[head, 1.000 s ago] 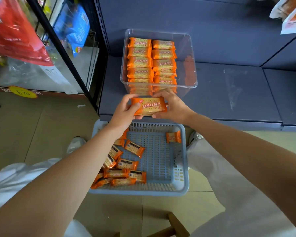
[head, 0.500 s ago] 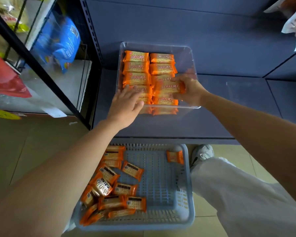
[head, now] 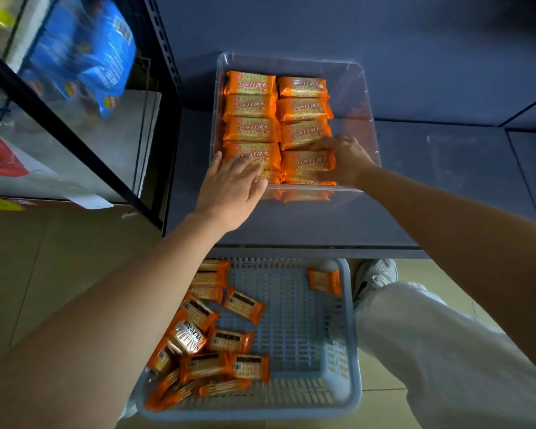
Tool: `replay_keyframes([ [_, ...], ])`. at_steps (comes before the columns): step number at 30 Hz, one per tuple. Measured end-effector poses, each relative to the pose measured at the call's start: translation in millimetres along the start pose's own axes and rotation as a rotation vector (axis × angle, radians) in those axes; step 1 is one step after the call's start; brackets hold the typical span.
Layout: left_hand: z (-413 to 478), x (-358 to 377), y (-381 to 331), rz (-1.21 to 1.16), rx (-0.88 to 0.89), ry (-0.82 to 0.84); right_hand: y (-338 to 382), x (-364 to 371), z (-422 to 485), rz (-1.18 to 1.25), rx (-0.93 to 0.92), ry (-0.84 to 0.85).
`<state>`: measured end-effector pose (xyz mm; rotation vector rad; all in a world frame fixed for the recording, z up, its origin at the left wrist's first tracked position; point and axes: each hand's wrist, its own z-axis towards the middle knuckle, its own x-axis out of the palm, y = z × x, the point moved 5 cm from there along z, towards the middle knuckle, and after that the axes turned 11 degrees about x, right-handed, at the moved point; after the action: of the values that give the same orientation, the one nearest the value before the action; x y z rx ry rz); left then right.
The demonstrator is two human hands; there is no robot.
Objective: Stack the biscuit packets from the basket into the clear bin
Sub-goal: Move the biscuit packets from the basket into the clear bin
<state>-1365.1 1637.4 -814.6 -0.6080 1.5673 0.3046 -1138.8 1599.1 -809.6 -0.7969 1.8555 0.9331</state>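
Observation:
A clear bin stands on a dark shelf and holds two rows of orange biscuit packets. My right hand grips the right end of the front-right packet, which lies inside the bin. My left hand lies flat, fingers straight, over the front-left packet and the bin's near wall. Below, on the floor, a pale blue basket holds several loose packets heaped at its left side. One packet sits alone at its far right corner.
The dark blue shelf stretches to the right of the bin. A black rack post and blue snack bags stand at the left. My white-trousered leg and shoe are beside the basket's right edge.
Both hands carried a packet up from above the basket into the bin. The right hand has set it down at the front right, and the left hand has moved onto the front-left packet.

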Motion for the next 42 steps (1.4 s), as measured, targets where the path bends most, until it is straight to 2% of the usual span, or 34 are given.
replay_keyframes([
  [4,1,-3,-1,-0.021,-0.009,0.012,3,-8,-2,-0.034,0.04,-0.062],
  [9,-4,-9,-5,-0.085,-0.007,0.001,4,-15,-10,-0.01,0.055,-0.061],
  [11,-9,-16,-7,-0.099,0.005,-0.058,8,-20,-18,0.053,0.011,-0.101],
  [15,-39,-33,-12,-0.147,0.03,-0.297,48,-31,-54,0.306,-0.232,-0.19],
  [18,-76,-32,-10,-0.209,-0.018,-0.416,89,-16,-95,0.472,-0.365,-0.109],
  [22,-138,10,8,-0.318,-0.127,-0.391,118,52,-135,0.579,-0.39,0.126],
  [27,-226,99,37,-0.438,-0.43,-0.061,112,181,-163,0.408,-0.246,0.577],
  [30,-261,135,43,-0.523,-0.519,0.064,92,246,-171,0.269,-0.149,0.731],
  [32,-273,157,49,-0.576,-0.555,0.091,76,281,-170,0.213,-0.034,0.775],
  [35,-279,183,56,-0.642,-0.55,0.066,59,316,-165,0.146,0.132,0.754],
  [38,-278,200,60,-0.667,-0.543,0.05,54,337,-167,-0.158,0.047,0.77],
  [42,-275,212,59,-0.631,-0.544,0.018,52,357,-168,-0.3,-0.016,0.711],
])
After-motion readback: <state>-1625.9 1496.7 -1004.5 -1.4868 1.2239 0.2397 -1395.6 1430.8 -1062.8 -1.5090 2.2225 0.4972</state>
